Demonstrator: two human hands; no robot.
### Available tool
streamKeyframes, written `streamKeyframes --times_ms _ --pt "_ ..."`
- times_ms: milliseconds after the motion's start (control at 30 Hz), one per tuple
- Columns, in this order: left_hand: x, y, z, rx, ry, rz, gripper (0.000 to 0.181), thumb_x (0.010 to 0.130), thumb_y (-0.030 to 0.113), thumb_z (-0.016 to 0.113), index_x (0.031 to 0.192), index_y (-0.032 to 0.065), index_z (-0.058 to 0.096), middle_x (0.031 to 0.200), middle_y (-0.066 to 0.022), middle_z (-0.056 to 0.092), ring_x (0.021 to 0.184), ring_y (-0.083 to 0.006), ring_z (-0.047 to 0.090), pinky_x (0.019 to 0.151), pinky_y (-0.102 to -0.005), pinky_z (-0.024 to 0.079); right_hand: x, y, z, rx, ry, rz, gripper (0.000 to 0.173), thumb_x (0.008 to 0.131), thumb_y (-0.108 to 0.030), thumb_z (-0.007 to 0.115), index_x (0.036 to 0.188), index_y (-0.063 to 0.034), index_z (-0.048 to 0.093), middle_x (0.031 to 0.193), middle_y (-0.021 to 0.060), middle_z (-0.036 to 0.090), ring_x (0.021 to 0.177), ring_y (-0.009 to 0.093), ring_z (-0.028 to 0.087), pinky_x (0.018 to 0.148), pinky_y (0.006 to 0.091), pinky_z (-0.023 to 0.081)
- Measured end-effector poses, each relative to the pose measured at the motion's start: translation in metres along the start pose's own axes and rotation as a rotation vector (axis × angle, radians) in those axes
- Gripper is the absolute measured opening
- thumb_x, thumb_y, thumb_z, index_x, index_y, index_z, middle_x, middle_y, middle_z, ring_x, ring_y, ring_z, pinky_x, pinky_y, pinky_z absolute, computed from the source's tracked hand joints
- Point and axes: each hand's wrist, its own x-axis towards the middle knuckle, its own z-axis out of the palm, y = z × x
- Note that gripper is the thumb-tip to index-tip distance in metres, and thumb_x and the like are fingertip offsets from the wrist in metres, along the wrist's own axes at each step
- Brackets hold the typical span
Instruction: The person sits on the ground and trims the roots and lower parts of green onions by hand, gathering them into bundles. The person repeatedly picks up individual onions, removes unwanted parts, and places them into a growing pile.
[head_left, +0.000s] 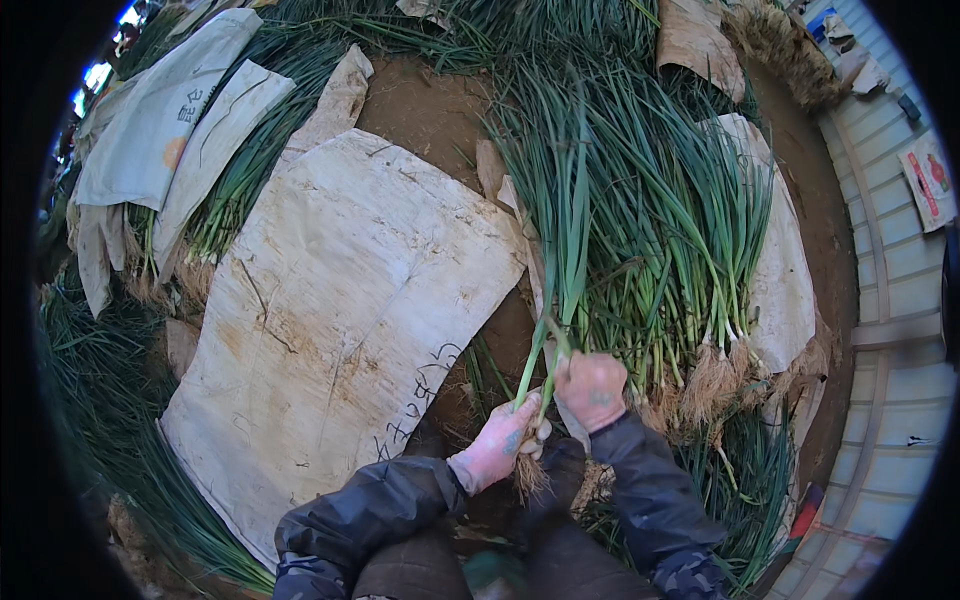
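Observation:
My left hand (501, 442), in a light pinkish work glove, is closed around the lower stems of a few leek-like green plants (531, 360), just above their roots. Brown stringy roots (531, 477) hang below its fingers. My right hand (592, 386), in a similar glove and slightly blurred, is closed at a green leaf or stem beside the same plants. Their long leaves reach up and away over the ground. Just right of my hands lies a large pile of the same plants (637, 225), root ends towards me.
A dirty white woven sack (337, 300) is spread at the left, bearing writing. More sacks (161, 127) cover plants at the upper left. Loose green plants (97, 420) lie at the far left. A sack (780, 262) lies beside the pile, near a pale ribbed wall (892, 420).

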Motion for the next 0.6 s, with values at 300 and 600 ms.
streamKeyframes --times_ms 300,600 --pt "0.001 0.008 0.002 -0.016 -0.007 0.045 0.032 0.101 0.036 0.047 0.107 0.0057 0.054 0.067 -0.0042 0.052 0.046 -0.013 0.043 0.046 -0.0281 0.04 -0.056 -0.004 -0.085 0.592 -0.047 0.079 0.024 0.089 -0.018 0.059 0.07 -0.0042 0.061 0.058 0.0074 0.059 0.05 0.019 0.059 0.054 0.034 0.05" --pt "-0.012 0.031 -0.017 -0.119 -0.113 0.067 0.046 0.102 0.043 0.043 0.126 0.0046 0.051 0.069 -0.0007 0.05 0.046 -0.0069 0.037 0.048 -0.0246 0.039 -0.113 0.1 -0.16 0.907 0.46 0.982 0.038 0.1 -0.032 0.046 0.091 0.0024 0.06 0.07 0.0099 0.062 0.061 0.014 0.057 0.061 0.0284 0.048"
